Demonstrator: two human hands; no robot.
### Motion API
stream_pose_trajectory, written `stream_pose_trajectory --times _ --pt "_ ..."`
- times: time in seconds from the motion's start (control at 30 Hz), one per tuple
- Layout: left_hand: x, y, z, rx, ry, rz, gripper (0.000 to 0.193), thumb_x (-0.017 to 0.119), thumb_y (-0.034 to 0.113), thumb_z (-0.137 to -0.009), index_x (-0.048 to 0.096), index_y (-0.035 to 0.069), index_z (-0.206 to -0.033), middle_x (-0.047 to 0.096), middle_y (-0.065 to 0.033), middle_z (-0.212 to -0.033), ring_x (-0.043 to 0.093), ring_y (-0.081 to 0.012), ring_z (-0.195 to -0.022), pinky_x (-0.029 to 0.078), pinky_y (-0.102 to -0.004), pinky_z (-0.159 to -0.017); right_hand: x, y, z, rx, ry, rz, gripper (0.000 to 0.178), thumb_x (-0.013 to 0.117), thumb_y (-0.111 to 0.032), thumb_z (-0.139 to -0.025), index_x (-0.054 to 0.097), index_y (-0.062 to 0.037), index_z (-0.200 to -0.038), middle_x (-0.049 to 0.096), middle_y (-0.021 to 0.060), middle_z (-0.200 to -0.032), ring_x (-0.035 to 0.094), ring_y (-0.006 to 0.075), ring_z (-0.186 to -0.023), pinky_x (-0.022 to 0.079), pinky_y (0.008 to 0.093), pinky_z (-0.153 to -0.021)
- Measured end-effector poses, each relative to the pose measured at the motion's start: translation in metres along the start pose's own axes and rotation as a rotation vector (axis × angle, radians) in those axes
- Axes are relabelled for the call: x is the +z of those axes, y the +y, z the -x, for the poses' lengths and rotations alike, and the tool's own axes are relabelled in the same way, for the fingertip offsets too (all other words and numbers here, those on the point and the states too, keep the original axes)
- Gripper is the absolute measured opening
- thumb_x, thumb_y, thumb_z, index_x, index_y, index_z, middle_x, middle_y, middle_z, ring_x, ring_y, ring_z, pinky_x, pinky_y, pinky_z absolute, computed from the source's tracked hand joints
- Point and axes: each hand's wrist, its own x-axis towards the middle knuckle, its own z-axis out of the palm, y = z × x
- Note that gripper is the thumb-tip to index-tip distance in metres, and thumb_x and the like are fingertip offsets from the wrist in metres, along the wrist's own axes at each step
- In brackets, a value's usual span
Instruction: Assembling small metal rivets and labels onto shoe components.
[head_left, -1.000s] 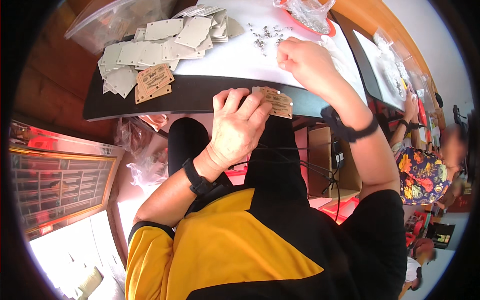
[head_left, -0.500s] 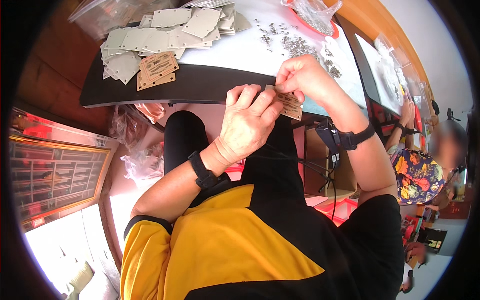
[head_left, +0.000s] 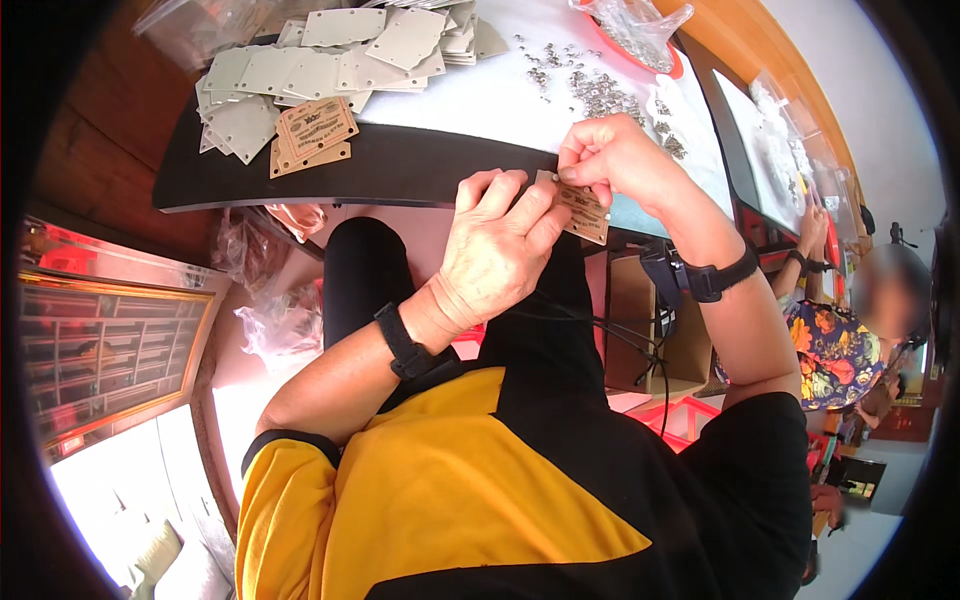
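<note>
My left hand (head_left: 500, 240) is closed on a small brown printed label card (head_left: 585, 215) with holes near its corners, holding it up at the table's front edge. At the card's upper corner, my right hand (head_left: 618, 165) pinches with thumb and forefinger. Whatever sits between those fingertips is too small to make out. More brown cards (head_left: 315, 132) like it lie on the table to the left, partly overlapping. Behind them spreads a pile of pale grey cards (head_left: 300, 75), also with corner holes. Loose small metal fittings (head_left: 600, 95) are scattered on the white sheet beyond my right hand.
A red tray (head_left: 672, 68) with a clear plastic bag (head_left: 640, 20) stands at the far right of the black-edged table (head_left: 400, 165). Another person in a flowered top (head_left: 840, 350) works at the right. Dark cables (head_left: 610, 325) hang below my hands.
Both hands keep nearly the same hold on the brown card, with only slight finger movement. The whole view has shifted a little.
</note>
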Motion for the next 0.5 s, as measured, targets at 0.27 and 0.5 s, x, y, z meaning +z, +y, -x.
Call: stream_pose_trajectory --times 0.27,0.5 --pt "0.001 0.000 0.000 -0.003 -0.009 -0.002 0.037 0.071 0.009 -0.068 0.064 0.010 -0.104 0.058 -0.0039 -0.113 0.054 -0.0262 -0.101 0.038 -0.0424 -0.091 0.007 0.009 0.003 -0.178 0.067 -0.009 0.003 0.070 -0.001 -0.077 0.067 -0.0011 -0.079 0.062 0.0029 -0.066 0.047 0.0065 -0.045 0.036 0.0234 -0.040" --pt "0.001 0.001 0.000 -0.004 -0.005 0.003 0.037 0.071 0.008 -0.067 0.064 0.010 -0.103 0.059 -0.0042 -0.112 0.054 -0.0269 -0.102 0.038 -0.0424 -0.091 0.017 0.005 0.009 -0.225 0.160 0.175 0.004 0.068 -0.003 -0.080 0.069 -0.0036 -0.084 0.061 -0.0014 -0.065 0.047 0.0042 -0.050 0.036 0.0215 -0.045"
